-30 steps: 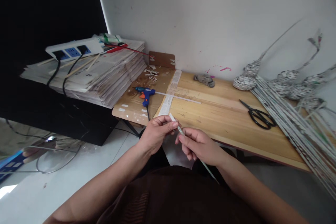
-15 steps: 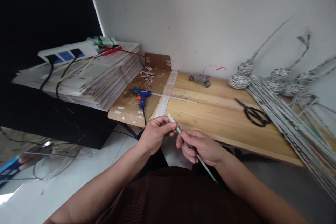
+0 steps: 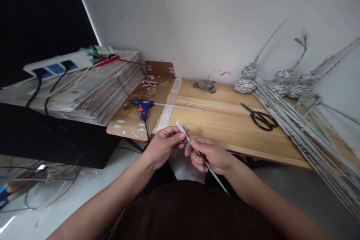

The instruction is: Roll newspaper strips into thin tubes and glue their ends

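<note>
A thin, pale green rolled paper stick (image 3: 216,178) slants between my two hands, in front of the table's near edge. My left hand (image 3: 165,143) pinches it between thumb and fingers just below its whitish upper end. Close beside it, my right hand (image 3: 210,153) is closed round the stick a little lower down. The lower end runs under my right hand toward my dark shirt. What my fingertips cover on the stick is hidden.
On the wooden table (image 3: 185,120) lie a blue glue gun (image 3: 144,109), black scissors (image 3: 261,118), a grey cloth (image 3: 205,86) and long paper sticks (image 3: 292,127). Woven paper gourds (image 3: 245,82) stand at the wall. Stacked newspapers (image 3: 112,93) bear a power strip (image 3: 57,65) at left.
The view has turned slightly right, so the table things appear further left. Both hands keep their grip on the stick, with little change in pose.
</note>
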Action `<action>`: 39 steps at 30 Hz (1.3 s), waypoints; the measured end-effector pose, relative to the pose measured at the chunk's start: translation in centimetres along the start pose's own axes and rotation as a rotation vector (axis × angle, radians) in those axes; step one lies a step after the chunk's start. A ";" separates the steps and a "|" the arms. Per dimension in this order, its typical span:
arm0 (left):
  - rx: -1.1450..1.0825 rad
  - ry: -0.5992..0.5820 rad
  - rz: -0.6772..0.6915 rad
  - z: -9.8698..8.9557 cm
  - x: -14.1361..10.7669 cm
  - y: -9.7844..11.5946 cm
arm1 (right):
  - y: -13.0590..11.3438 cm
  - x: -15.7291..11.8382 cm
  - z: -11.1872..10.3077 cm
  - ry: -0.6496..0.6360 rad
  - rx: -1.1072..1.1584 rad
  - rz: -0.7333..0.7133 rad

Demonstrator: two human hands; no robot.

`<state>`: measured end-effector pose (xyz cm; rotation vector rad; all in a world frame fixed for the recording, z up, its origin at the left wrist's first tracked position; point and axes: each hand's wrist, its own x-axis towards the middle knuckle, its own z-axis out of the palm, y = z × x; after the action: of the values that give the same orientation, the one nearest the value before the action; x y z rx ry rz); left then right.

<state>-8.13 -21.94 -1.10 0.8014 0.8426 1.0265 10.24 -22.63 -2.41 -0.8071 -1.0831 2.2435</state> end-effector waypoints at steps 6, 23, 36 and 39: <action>0.007 -0.014 0.026 0.5 0.2 -0.1 | 0.0 -0.5 0.0 0.111 -0.208 -0.065; -0.184 0.183 0.094 -2.1 -1.5 1.3 | -1.4 2.5 1.6 0.222 -0.541 -0.206; -0.299 0.388 0.262 -9.0 -5.1 4.3 | -6.6 21.5 7.0 0.440 -1.366 0.046; -0.316 0.402 0.262 -10.1 -5.6 4.5 | -6.7 22.9 7.5 0.467 -1.471 0.036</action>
<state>-20.35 -24.13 -0.56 0.4467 0.8957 1.5441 -9.54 -7.50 0.31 -1.7161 -2.3542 0.8147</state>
